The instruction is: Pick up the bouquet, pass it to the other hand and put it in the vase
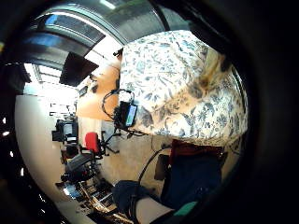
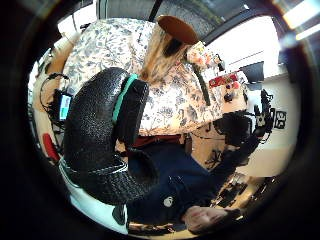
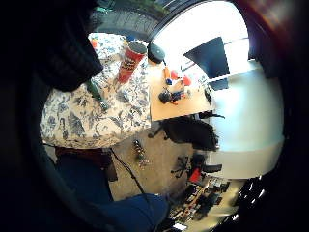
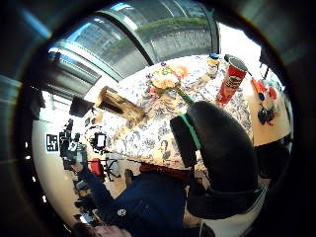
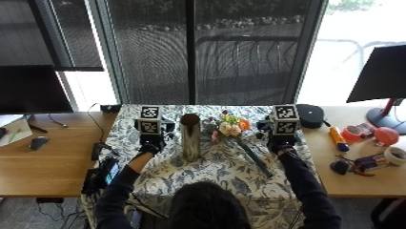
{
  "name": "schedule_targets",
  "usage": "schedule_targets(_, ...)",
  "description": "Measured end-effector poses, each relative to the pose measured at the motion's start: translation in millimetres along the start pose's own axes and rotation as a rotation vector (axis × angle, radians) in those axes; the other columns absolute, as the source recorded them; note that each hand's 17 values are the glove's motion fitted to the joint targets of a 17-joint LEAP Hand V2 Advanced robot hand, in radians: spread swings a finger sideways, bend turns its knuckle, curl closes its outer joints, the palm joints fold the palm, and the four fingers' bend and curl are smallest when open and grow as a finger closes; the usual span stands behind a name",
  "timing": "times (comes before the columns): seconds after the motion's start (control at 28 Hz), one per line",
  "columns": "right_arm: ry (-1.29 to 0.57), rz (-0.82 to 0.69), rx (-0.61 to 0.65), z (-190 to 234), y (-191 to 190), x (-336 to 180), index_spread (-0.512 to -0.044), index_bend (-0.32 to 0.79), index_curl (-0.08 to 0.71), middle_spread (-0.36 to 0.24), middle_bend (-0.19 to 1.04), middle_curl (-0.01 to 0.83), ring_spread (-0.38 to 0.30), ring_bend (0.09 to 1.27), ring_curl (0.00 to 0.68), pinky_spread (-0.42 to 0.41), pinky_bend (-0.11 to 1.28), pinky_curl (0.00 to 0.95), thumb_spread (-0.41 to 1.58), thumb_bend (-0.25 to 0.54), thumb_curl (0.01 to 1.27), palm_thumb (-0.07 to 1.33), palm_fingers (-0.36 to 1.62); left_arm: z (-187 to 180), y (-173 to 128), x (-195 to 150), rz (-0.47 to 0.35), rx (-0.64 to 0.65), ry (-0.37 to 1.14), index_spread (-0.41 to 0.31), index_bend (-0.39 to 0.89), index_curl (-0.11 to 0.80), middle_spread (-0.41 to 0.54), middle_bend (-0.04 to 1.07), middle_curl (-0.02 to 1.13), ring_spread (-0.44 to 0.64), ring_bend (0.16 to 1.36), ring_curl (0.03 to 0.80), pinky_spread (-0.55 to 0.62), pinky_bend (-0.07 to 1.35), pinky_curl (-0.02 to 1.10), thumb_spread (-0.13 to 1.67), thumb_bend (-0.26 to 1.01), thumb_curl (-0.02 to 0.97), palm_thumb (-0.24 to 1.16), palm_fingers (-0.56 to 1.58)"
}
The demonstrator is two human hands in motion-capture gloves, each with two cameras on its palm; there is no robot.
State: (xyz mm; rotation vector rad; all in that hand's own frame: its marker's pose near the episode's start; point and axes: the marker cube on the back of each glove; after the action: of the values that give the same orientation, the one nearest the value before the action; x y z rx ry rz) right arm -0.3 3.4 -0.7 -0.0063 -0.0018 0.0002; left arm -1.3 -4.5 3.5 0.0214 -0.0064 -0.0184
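A tall bronze vase stands upright on the flowered tablecloth, left of the middle. To its right lies the bouquet, pink and orange flowers towards the window, with its green stem running towards the person. My left hand hovers left of the vase and holds nothing. My right hand hovers right of the stem, also without anything in it. In the left thumb side view the vase and bouquet lie beyond my loosely curved thumb. The right thumb side view shows vase and bouquet.
A red crisp can and a small jar stand at the cloth's far right. A black round speaker, an orange tube and small items lie on the right desk. A phone with cables hangs at the left edge.
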Motion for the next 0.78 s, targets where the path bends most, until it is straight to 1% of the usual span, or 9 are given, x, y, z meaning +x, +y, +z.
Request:
schedule_targets(0.04, -0.001, -0.001, -0.002, -0.2, 1.0, 0.0, -0.18, 0.16, 0.042, -0.039, 0.2, 0.048, 0.03, 0.37, 0.069, 0.087, 0.35, 0.076, 0.44, 0.24, 0.06, 0.36, 0.42, 1.3, -1.1, 0.0, -0.001, 0.002, -0.001, 0.021, 0.09, 0.023, 0.076, 0.23, 0.06, 0.1, 0.45, 0.085, 0.11, 0.34, 0.07, 0.45, 0.12, 0.037, 0.18, 0.43)
schedule_targets(0.14, -0.006, -0.006, -0.014, -0.8, 5.9, 0.2, -0.24, 0.16, 0.092, -0.059, 0.2, 0.084, 0.042, 0.4, 0.122, 0.119, 0.36, 0.13, 0.65, 0.264, 0.09, 0.4, 0.4, 7.0, -4.6, 0.9, -0.001, 0.0, -0.008, 0.028, 0.1, 0.046, 0.104, 0.24, 0.11, 0.14, 0.5, 0.146, 0.14, 0.36, 0.13, 0.66, 0.12, 0.059, 0.2, 0.39)
schedule_targets(0.18, -0.008, -0.008, -0.017, -0.9, 6.9, 0.6, -0.256, 0.16, 0.104, -0.063, 0.2, 0.095, 0.045, 0.41, 0.135, 0.127, 0.37, 0.143, 0.71, 0.268, 0.1, 0.41, 0.39, 7.3, -3.6, 1.5, -0.001, -0.007, -0.011, 0.027, 0.1, 0.053, 0.111, 0.24, 0.13, 0.15, 0.51, 0.16, 0.15, 0.37, 0.15, 0.72, 0.12, 0.066, 0.21, 0.38)
schedule_targets(0.21, -0.011, -0.009, -0.019, -1.0, 7.5, 1.0, -0.268, 0.16, 0.117, -0.047, 0.21, 0.109, 0.047, 0.41, 0.143, 0.132, 0.36, 0.152, 0.77, 0.269, 0.1, 0.42, 0.39, 7.0, -2.0, 2.2, 0.0, -0.015, -0.013, 0.028, 0.11, 0.061, 0.117, 0.24, 0.14, 0.16, 0.52, 0.173, 0.16, 0.37, 0.16, 0.77, 0.12, 0.072, 0.21, 0.38)
schedule_targets(0.29, -0.019, -0.013, -0.021, -0.7, 7.0, 2.0, -0.286, 0.16, 0.134, -0.041, 0.21, 0.128, 0.052, 0.41, 0.159, 0.143, 0.35, 0.168, 0.86, 0.269, 0.11, 0.43, 0.39, 7.1, -0.5, 3.6, 0.009, -0.025, -0.006, 0.03, 0.11, 0.073, 0.127, 0.24, 0.16, 0.18, 0.53, 0.189, 0.18, 0.38, 0.18, 0.86, 0.12, 0.085, 0.21, 0.37)
schedule_targets(0.5, -0.024, 0.0, -0.026, 3.8, -1.6, 5.2, -0.32, 0.15, 0.171, -0.065, 0.21, 0.174, 0.06, 0.42, 0.187, 0.162, 0.35, 0.204, 1.05, 0.254, 0.14, 0.44, 0.39, 12.1, -2.4, 4.4, 0.026, -0.029, 0.01, 0.03, 0.12, 0.109, 0.139, 0.25, 0.21, 0.2, 0.56, 0.218, 0.2, 0.38, 0.22, 1.04, 0.1, 0.12, 0.22, 0.34)
schedule_targets(0.78, -0.071, -0.002, -0.065, 6.8, -8.8, -3.6, -0.335, 0.13, 0.19, -0.061, 0.21, 0.225, 0.06, 0.44, 0.218, 0.168, 0.35, 0.239, 1.17, 0.22, 0.18, 0.45, 0.41, 24.6, -7.1, 6.4, 0.058, -0.025, 0.065, 0.031, 0.13, 0.148, 0.145, 0.24, 0.25, 0.21, 0.57, 0.239, 0.21, 0.39, 0.25, 1.16, 0.07, 0.157, 0.22, 0.33)
